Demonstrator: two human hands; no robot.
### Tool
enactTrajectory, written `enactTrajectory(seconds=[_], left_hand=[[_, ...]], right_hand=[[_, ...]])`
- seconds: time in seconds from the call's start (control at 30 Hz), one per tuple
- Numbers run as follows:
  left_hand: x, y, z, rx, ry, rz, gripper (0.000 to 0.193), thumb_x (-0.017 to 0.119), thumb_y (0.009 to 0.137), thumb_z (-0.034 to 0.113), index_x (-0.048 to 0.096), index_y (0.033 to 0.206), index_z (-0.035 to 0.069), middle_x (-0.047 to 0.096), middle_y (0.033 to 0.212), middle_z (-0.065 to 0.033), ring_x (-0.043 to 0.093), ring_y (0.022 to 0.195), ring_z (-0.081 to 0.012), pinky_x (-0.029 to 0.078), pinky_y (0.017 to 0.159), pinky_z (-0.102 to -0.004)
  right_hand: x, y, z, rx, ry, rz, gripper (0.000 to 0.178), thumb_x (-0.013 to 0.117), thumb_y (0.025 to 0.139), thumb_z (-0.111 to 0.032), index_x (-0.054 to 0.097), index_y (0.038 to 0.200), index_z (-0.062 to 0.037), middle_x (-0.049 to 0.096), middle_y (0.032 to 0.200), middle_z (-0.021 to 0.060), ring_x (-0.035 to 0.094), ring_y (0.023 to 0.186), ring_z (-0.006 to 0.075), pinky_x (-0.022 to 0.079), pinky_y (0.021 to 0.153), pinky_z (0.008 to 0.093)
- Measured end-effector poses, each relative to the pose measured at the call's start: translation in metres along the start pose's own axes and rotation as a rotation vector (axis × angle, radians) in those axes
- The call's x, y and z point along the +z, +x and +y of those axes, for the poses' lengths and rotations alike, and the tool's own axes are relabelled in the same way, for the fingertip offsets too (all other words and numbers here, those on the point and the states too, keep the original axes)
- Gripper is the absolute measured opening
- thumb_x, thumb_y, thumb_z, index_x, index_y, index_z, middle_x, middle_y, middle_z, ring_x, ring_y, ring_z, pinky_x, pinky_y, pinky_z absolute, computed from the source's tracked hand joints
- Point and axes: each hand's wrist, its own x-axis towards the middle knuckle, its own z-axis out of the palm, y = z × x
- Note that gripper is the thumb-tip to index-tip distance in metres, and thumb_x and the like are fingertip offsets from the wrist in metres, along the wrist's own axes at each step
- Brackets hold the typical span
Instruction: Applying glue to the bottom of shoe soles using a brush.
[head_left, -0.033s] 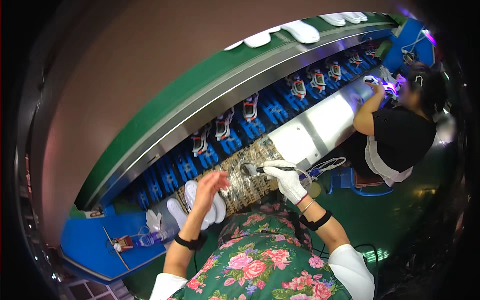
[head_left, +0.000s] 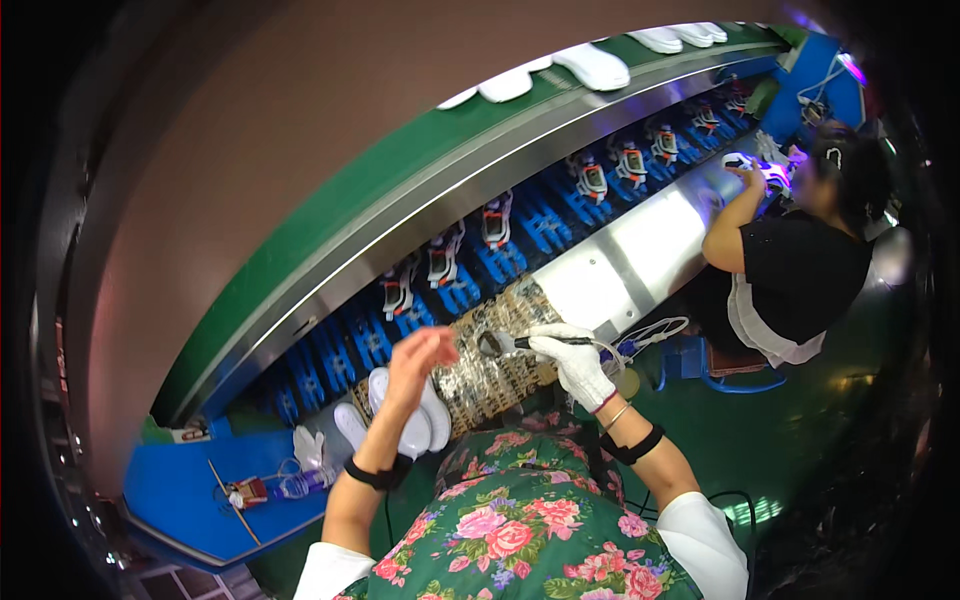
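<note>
My left hand is bare and raised over the left end of the work ledge, near the white shoe soles. Its fingers are stretched out, somewhat blurred, with nothing visible in them. A white knitted glove covers my right hand, which is closed round a black-handled brush. The brush's grey, rounded head points left, above a ledge section wrapped in brown patterned, shiny film. Several soles lie overlapping beside my left forearm, which partly hides them.
Beyond the ledge, blue holders carry white-and-orange shoe uppers in a row. More white soles rest on the green upper belt. A blue side table stands left. A seated co-worker handles a shoe at right.
My left hand has lifted slightly, farther from me. My right hand keeps its grip on the brush, almost unmoved. The whole view has shifted a little.
</note>
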Motion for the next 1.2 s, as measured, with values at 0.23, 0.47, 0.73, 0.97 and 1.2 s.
enactTrajectory(seconds=[0.23,0.47,0.73,0.97,1.2], left_hand=[[0.054,0.197,0.122,0.582,0.377,0.014,0.046,0.067,0.095,0.017,0.057,0.136,0.0,0.065,0.113,-0.0105,0.064,0.098,-0.0184,0.052,0.09,-0.0318],[0.054,0.3,0.156,0.464,1.263,0.424,0.077,0.076,0.083,0.045,0.045,0.144,0.009,0.047,0.138,-0.0327,0.044,0.128,-0.0475,0.038,0.108,-0.0534],[-0.017,0.217,0.154,0.545,0.671,0.473,0.027,0.079,0.086,0.022,0.06,0.092,0.004,0.054,0.096,-0.0045,0.051,0.081,-0.0135,0.048,0.066,-0.0315],[-0.019,0.021,0.081,0.691,0.396,0.736,0.052,0.068,0.085,-0.003,0.05,0.133,0.003,0.05,0.123,-0.008,0.054,0.118,-0.0197,0.048,0.1,-0.0357],[-0.041,-0.028,-0.016,-0.083,-0.499,0.384,0.056,0.066,0.078,0.013,0.054,0.129,-0.006,0.068,0.107,-0.0179,0.069,0.098,-0.0292,0.055,0.093,-0.0388]], right_hand=[[-0.033,-0.017,-0.019,-0.072,0.072,0.076,0.019,0.073,0.084,0.001,0.074,0.103,0.0034,0.075,0.095,0.0088,0.069,0.083,0.0139,0.055,0.078,0.0253],[-0.048,-0.025,-0.03,-0.06,0.127,0.051,0.018,0.074,0.085,-0.003,0.074,0.102,0.0032,0.075,0.094,0.0086,0.07,0.083,0.0132,0.055,0.078,0.025],[-0.035,-0.011,-0.047,-0.053,0.105,-0.009,0.02,0.073,0.088,-0.005,0.073,0.107,0.0008,0.073,0.094,0.0054,0.066,0.08,0.0104,0.052,0.073,0.0237],[0.01,-0.011,-0.082,-0.141,0.082,-0.143,0.018,0.07,0.089,-0.003,0.075,0.106,0.0009,0.074,0.097,0.0063,0.066,0.084,0.0109,0.052,0.076,0.0238],[0.075,-0.024,-0.129,-0.285,-0.126,-0.277,0.022,0.072,0.088,-0.002,0.074,0.11,0.0007,0.075,0.104,0.0081,0.069,0.092,0.013,0.055,0.084,0.0272]])
